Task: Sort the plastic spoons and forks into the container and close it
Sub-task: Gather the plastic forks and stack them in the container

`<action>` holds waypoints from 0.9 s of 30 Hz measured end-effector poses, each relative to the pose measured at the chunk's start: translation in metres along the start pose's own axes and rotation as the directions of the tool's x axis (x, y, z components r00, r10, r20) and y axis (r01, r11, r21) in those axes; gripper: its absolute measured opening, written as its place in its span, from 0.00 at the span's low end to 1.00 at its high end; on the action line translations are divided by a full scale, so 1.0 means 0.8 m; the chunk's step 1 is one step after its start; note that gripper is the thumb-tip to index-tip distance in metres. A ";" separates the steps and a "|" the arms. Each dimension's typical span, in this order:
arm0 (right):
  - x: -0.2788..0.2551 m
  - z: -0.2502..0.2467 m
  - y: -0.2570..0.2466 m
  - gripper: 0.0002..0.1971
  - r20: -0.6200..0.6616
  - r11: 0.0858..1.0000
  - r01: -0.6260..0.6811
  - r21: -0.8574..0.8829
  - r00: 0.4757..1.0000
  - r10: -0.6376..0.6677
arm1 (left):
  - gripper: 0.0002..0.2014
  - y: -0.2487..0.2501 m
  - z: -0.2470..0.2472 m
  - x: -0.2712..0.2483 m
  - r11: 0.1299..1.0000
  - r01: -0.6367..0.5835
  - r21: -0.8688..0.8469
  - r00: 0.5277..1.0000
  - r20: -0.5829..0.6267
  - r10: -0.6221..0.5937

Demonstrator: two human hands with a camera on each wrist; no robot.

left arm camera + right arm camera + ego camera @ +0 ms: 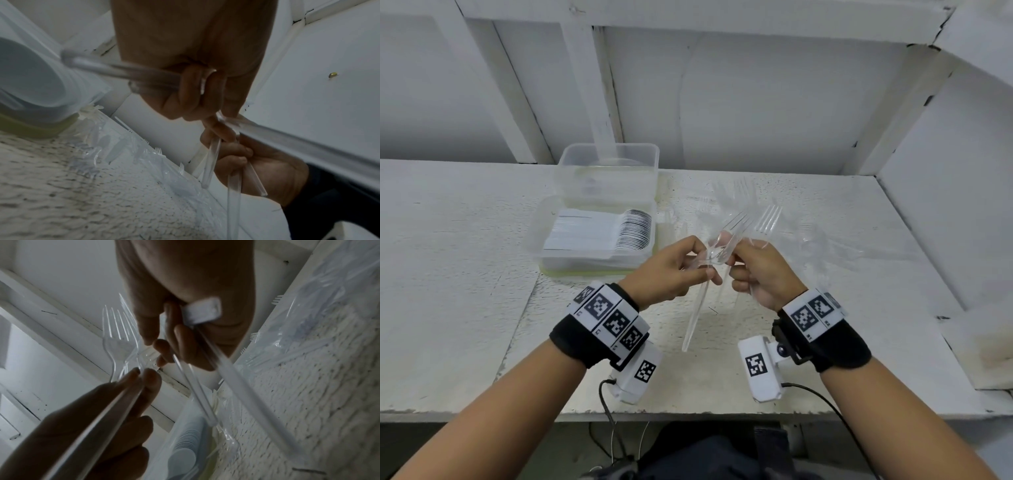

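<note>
- Pinching clear forks mid-frame: left hand and right hand, each grip clamped on handles.
- Lying loose upper right on the surface: more forks.
- Sitting left of centre: container, open, stacked with white spoons.

The container sits on the shelf, left of the loose forks, with spoons stacked inside. Its lid stands behind it. Both hands meet before them.
</note>
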State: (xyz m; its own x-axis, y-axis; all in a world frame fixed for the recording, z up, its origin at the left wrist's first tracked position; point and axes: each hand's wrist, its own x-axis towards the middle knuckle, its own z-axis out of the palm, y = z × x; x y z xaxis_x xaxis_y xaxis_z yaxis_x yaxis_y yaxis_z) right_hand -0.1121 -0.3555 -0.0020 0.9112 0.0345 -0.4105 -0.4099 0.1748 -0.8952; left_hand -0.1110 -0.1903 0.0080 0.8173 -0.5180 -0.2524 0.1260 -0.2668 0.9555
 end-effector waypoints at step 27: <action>-0.015 -0.006 -0.002 0.08 -0.131 0.983 0.184 -0.018 0.974 -0.184 | 0.12 -0.017 0.017 0.010 0.999 0.001 -0.032 0.938 -0.347 -0.012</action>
State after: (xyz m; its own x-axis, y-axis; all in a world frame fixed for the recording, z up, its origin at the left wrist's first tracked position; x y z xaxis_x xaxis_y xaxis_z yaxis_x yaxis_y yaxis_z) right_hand -0.1222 -0.3611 0.0037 0.9578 -0.1275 -0.2574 -0.2362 0.1604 -0.9584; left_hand -0.1140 -0.2014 -0.0090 0.9601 -0.2000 -0.1955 0.1452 -0.2410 0.9596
